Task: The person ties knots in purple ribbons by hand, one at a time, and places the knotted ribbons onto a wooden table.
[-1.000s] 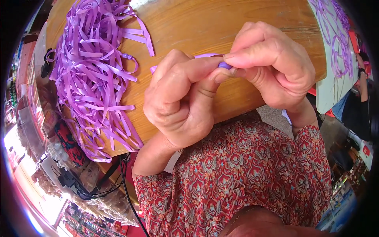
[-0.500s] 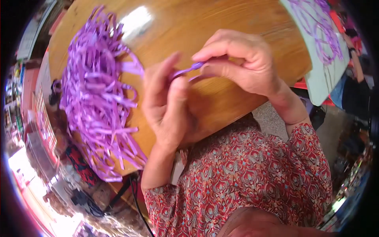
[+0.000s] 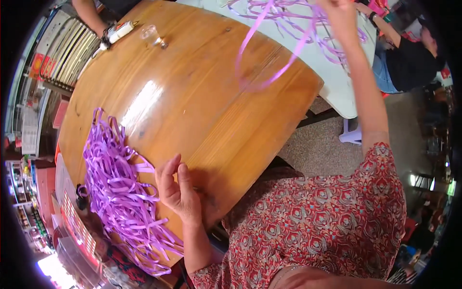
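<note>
My right hand is raised at the far right, over the corner of a pale table, its fingers partly cut off by the upper edge. A long purple ribbon hangs from it in a wide loop above the wooden table. My left hand is near the wooden table's front edge, fingers loosely bent and apart, holding nothing. Just left of it lies a big tangled pile of purple ribbons.
More purple ribbons lie on the pale table. At the far left, another person's hand is beside a white glue gun, near a small clear object. A person in a dark top sits at right. A lilac stool stands below.
My hands have parted. The right hand moved far and right toward the pale table with a ribbon, while the left let go of it. My view has shifted, showing more of the wooden table.
</note>
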Demonstrator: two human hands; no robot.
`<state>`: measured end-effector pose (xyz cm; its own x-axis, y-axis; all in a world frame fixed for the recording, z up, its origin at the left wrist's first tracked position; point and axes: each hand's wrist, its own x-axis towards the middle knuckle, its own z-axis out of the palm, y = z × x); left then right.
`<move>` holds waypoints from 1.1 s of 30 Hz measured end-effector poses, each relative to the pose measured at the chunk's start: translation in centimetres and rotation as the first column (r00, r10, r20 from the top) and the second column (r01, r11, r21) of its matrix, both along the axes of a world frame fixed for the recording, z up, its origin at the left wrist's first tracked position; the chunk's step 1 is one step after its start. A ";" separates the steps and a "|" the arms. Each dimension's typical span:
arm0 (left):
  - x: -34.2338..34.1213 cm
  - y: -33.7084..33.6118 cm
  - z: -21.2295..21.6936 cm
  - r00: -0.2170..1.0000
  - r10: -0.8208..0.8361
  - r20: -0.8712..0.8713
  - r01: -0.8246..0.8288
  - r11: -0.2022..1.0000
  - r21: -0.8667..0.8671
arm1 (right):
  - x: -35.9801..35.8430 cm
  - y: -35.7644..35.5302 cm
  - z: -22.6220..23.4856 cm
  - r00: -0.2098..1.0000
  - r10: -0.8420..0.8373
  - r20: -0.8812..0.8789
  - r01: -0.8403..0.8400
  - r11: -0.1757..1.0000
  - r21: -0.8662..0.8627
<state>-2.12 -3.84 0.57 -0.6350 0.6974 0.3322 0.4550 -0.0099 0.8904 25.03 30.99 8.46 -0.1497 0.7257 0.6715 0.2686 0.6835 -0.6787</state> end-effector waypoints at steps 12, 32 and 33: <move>-0.4 1.6 -0.8 0.957 -0.024 -0.289 0.054 0.994 0.096 | -3.9 -2.3 -3.7 0.949 0.077 0.305 -0.123 0.983 0.135; 0.2 -0.6 0.1 0.723 0.135 -0.678 0.278 0.841 0.464 | -32.5 -25.4 -9.3 0.386 0.662 0.643 -0.880 0.473 0.041; 0.0 -0.6 0.2 0.704 0.146 -0.695 0.271 0.849 0.453 | -32.4 -25.4 -9.3 0.381 0.662 0.645 -0.882 0.470 0.037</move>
<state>-2.07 -4.48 0.73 -0.0397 0.3312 0.9427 0.9023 -0.3935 0.1763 -7.41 5.58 -0.82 -0.8840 -0.1492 0.4430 -0.3110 0.8952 -0.3192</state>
